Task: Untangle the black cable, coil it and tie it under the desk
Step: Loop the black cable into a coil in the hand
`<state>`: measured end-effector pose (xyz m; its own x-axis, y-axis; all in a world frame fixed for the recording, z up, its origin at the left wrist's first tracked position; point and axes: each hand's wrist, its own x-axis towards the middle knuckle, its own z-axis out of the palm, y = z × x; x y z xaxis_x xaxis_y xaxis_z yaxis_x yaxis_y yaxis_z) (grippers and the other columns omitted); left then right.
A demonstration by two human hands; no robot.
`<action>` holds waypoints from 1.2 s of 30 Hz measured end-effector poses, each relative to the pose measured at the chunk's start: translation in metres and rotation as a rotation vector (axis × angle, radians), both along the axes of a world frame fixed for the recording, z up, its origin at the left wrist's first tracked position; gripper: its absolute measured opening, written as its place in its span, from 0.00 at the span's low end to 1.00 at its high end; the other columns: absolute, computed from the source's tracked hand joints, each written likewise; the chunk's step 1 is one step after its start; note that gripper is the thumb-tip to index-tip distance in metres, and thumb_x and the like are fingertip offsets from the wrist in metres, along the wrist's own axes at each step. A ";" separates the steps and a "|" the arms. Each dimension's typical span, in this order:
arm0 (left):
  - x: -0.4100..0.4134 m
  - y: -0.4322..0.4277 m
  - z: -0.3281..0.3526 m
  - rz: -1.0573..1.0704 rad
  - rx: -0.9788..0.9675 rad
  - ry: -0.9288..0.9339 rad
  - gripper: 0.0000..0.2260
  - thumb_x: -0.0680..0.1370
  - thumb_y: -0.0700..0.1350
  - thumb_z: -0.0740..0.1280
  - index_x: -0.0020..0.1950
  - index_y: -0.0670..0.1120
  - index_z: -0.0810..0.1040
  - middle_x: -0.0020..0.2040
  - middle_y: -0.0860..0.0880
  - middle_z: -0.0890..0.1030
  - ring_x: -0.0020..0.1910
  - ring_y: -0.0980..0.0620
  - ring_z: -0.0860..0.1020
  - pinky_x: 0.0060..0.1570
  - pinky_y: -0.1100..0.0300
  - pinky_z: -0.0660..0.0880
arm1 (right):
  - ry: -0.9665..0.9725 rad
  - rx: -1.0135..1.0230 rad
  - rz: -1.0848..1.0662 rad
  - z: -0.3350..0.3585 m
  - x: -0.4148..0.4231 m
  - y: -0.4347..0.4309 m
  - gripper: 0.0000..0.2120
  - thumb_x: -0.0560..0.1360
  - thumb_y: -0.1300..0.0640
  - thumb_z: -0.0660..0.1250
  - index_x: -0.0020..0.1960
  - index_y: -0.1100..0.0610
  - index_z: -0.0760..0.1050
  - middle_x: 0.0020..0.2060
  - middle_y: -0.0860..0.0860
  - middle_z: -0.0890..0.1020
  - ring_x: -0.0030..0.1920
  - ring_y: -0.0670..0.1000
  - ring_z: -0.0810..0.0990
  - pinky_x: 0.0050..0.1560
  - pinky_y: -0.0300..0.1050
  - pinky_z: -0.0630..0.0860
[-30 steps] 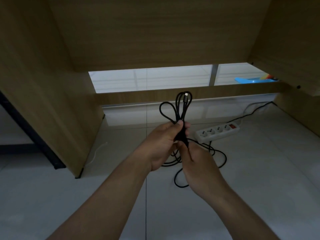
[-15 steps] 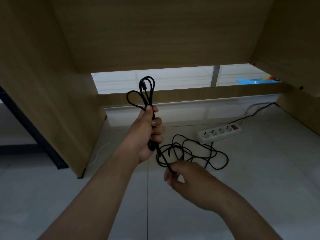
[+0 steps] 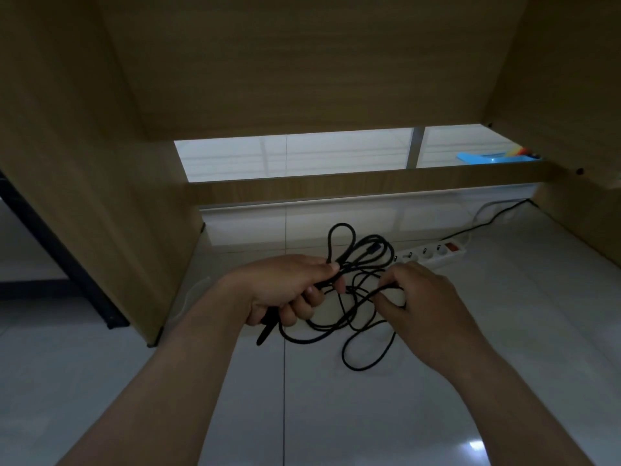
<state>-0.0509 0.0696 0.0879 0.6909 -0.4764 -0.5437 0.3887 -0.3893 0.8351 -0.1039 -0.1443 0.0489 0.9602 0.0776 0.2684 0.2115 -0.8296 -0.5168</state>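
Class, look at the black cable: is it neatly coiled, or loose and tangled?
Loose and tangled. The left hand grips a few loops of the black cable; the rest sprawls in crossing strands by the right hand.

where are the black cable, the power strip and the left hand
black cable (image 3: pixel 347 261): head view, the bundled strands beside the thumb
power strip (image 3: pixel 445 254): head view, its white body near the red switch
left hand (image 3: pixel 282 287): head view, the back of the hand

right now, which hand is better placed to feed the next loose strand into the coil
Right. The right hand pinches a loose strand of the black cable, while the left hand is full, gripping the gathered loops.
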 end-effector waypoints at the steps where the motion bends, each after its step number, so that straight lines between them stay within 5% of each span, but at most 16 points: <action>1: 0.000 -0.002 0.000 -0.008 0.022 -0.017 0.16 0.82 0.56 0.59 0.55 0.46 0.79 0.29 0.54 0.63 0.25 0.57 0.57 0.19 0.67 0.55 | 0.002 0.037 -0.021 -0.001 0.000 0.000 0.04 0.75 0.53 0.68 0.48 0.50 0.78 0.45 0.43 0.79 0.49 0.48 0.77 0.53 0.51 0.75; 8: -0.009 -0.022 -0.002 -0.058 0.108 -0.073 0.21 0.81 0.59 0.58 0.56 0.44 0.80 0.28 0.55 0.64 0.24 0.57 0.58 0.22 0.65 0.55 | 0.009 0.293 -0.172 -0.003 0.002 0.006 0.07 0.70 0.47 0.70 0.40 0.51 0.79 0.37 0.43 0.82 0.39 0.42 0.79 0.42 0.44 0.77; 14: -0.013 -0.032 -0.010 -0.173 0.277 -0.274 0.21 0.75 0.59 0.69 0.55 0.42 0.79 0.27 0.54 0.67 0.23 0.57 0.65 0.23 0.65 0.61 | 0.055 0.349 -0.226 -0.003 0.003 0.004 0.07 0.71 0.50 0.71 0.37 0.50 0.76 0.36 0.43 0.80 0.38 0.41 0.78 0.35 0.39 0.70; 22: 0.000 -0.006 -0.005 -0.180 0.476 -0.460 0.20 0.77 0.64 0.63 0.35 0.49 0.76 0.24 0.55 0.68 0.20 0.58 0.64 0.20 0.69 0.59 | -0.084 0.063 -0.183 -0.009 0.006 -0.010 0.03 0.75 0.60 0.67 0.49 0.56 0.77 0.44 0.49 0.79 0.48 0.52 0.78 0.51 0.53 0.75; 26: 0.005 -0.001 -0.009 -0.213 0.573 -0.499 0.20 0.77 0.64 0.62 0.34 0.51 0.75 0.21 0.60 0.70 0.18 0.64 0.66 0.21 0.69 0.62 | -0.120 0.081 -0.162 -0.012 0.008 -0.013 0.04 0.76 0.59 0.67 0.46 0.59 0.80 0.42 0.50 0.79 0.46 0.52 0.77 0.50 0.55 0.76; 28: 0.004 0.000 -0.011 -0.217 0.577 -0.523 0.20 0.78 0.62 0.61 0.37 0.49 0.79 0.31 0.56 0.79 0.26 0.66 0.73 0.30 0.69 0.68 | -0.122 0.122 -0.115 -0.014 0.009 -0.015 0.03 0.76 0.59 0.67 0.46 0.58 0.80 0.42 0.50 0.80 0.44 0.50 0.77 0.47 0.53 0.77; 31: 0.003 0.000 -0.014 -0.172 0.418 -0.434 0.14 0.82 0.52 0.62 0.49 0.43 0.81 0.43 0.44 0.85 0.40 0.53 0.80 0.45 0.60 0.77 | -0.116 0.178 -0.047 -0.014 0.010 -0.017 0.04 0.77 0.59 0.68 0.45 0.56 0.80 0.40 0.49 0.81 0.42 0.47 0.77 0.45 0.46 0.77; 36: 0.003 -0.005 -0.013 -0.224 0.470 -0.477 0.10 0.83 0.48 0.58 0.56 0.51 0.79 0.37 0.52 0.74 0.31 0.58 0.71 0.29 0.68 0.67 | -0.131 0.198 0.005 -0.014 0.011 -0.018 0.04 0.77 0.58 0.69 0.45 0.53 0.82 0.40 0.48 0.82 0.42 0.45 0.79 0.43 0.41 0.75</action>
